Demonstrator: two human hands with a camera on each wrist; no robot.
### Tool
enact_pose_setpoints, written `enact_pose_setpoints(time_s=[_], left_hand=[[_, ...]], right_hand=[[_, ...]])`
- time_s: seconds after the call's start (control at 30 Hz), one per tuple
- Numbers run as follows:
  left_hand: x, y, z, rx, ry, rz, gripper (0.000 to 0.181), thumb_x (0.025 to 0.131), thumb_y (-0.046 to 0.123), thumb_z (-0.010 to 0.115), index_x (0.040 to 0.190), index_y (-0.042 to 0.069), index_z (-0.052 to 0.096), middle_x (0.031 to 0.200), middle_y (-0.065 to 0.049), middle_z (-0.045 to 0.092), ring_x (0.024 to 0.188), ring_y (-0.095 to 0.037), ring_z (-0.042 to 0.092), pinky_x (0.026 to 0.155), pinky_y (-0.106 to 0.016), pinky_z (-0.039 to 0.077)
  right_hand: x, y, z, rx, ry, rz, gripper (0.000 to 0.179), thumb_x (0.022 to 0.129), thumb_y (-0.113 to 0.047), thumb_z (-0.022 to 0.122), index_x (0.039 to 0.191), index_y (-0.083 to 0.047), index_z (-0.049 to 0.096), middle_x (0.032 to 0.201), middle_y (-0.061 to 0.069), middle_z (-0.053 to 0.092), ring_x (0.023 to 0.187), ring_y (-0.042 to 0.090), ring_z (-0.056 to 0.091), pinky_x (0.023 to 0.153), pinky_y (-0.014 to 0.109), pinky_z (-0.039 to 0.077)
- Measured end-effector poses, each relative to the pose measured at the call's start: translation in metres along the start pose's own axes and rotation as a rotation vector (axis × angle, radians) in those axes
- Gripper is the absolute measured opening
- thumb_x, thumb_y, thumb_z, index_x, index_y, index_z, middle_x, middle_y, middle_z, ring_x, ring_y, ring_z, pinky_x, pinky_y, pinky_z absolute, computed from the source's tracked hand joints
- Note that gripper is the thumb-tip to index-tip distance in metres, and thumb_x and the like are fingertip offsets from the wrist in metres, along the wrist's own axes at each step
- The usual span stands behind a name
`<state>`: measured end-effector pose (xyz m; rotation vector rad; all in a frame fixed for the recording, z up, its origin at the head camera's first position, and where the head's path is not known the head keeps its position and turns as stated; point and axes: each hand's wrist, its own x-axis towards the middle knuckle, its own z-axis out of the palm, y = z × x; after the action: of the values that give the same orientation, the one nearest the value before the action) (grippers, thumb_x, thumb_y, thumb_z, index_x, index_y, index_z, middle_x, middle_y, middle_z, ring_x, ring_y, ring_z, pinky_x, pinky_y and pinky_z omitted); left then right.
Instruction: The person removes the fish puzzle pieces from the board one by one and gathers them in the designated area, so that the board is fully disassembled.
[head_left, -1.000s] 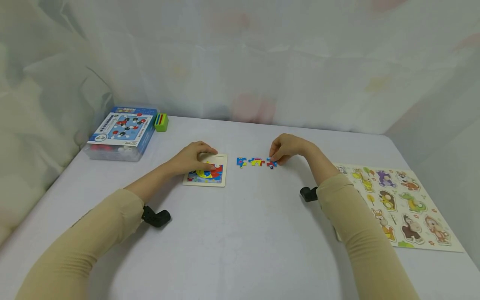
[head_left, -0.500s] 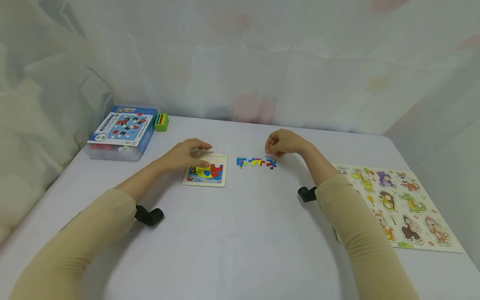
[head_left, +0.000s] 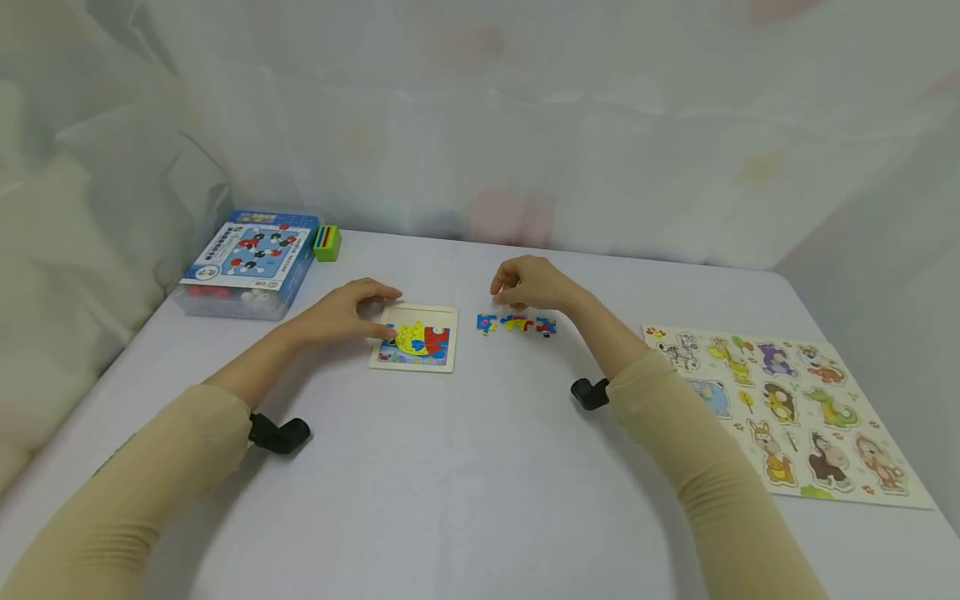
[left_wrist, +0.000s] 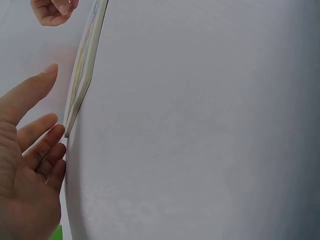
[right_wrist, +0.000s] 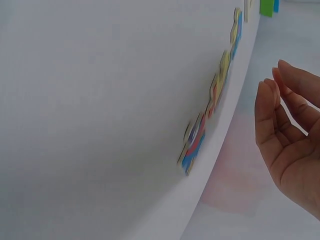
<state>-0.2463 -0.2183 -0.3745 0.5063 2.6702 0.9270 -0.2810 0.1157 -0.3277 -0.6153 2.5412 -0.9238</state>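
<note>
A small square jigsaw tray [head_left: 426,311] lies on the table with a yellow, red and blue fish picture partly filled in. My left hand [head_left: 340,315] is at its left side, thumb overlapping the tray's edge in the head view and fingers spread; in the left wrist view the fingers [left_wrist: 45,145] hold nothing. To the tray's right, three loose puzzle pieces stand in a row: a blue one [head_left: 487,322], a yellow-and-red one [head_left: 517,322] and a red-and-blue one [head_left: 546,326]. My right hand [head_left: 532,283] hovers behind them, its bent fingers [right_wrist: 267,115] and thumb holding nothing.
A boxed molecule model set [head_left: 255,258] sits at the back left, with a small green block [head_left: 327,242] beside it. On the right lies a large animal puzzle board [head_left: 780,417], partly under the right sleeve. A cloth backdrop [head_left: 480,125] hangs behind the white table.
My left hand has drawn back leftward from the tray, uncovering more of the picture. My right hand has let go of the red-and-blue piece, risen off it and shifted left.
</note>
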Motion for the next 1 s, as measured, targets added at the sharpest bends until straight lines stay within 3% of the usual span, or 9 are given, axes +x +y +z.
enact_pose_setpoints(time_s=[0.17,0.37,0.77,1.0], left_hand=[[0.000,-0.004,0.000,-0.018,-0.018,0.002,0.071,0.082,0.040,0.077,0.143,0.016,0.050,0.149,-0.009,0.045,0.139,-0.031,0.041,0.120,-0.059,0.027],[-0.001,-0.005,0.001,-0.043,-0.026,0.005,0.072,0.080,0.038,0.080,0.143,0.017,0.051,0.149,-0.009,0.043,0.142,-0.032,0.033,0.121,-0.062,0.021],[-0.001,-0.006,0.003,-0.006,-0.046,0.030,0.074,0.078,0.035,0.081,0.143,0.018,0.050,0.149,-0.012,0.037,0.142,-0.035,0.027,0.118,-0.065,0.020],[-0.003,-0.005,0.002,0.000,-0.050,0.036,0.074,0.078,0.034,0.081,0.143,0.018,0.050,0.149,-0.012,0.036,0.144,-0.036,0.025,0.118,-0.067,0.018]], right_hand=[[0.008,-0.015,0.012,0.011,-0.029,-0.026,0.011,0.093,-0.018,0.066,0.100,-0.010,0.067,0.083,0.009,0.065,0.074,0.023,0.062,0.074,0.030,0.055],[0.017,-0.032,0.025,0.011,-0.061,-0.062,0.010,0.093,-0.018,0.067,0.099,-0.010,0.067,0.074,0.002,0.057,0.069,0.020,0.058,0.066,0.024,0.050],[0.033,-0.057,0.052,0.045,-0.153,-0.099,0.012,0.092,-0.017,0.068,0.102,-0.010,0.067,0.080,0.003,0.062,0.073,0.020,0.065,0.071,0.024,0.057],[0.036,-0.069,0.061,0.023,-0.204,-0.122,0.018,0.092,-0.018,0.067,0.108,-0.009,0.067,0.080,0.004,0.062,0.072,0.020,0.061,0.068,0.021,0.052]])
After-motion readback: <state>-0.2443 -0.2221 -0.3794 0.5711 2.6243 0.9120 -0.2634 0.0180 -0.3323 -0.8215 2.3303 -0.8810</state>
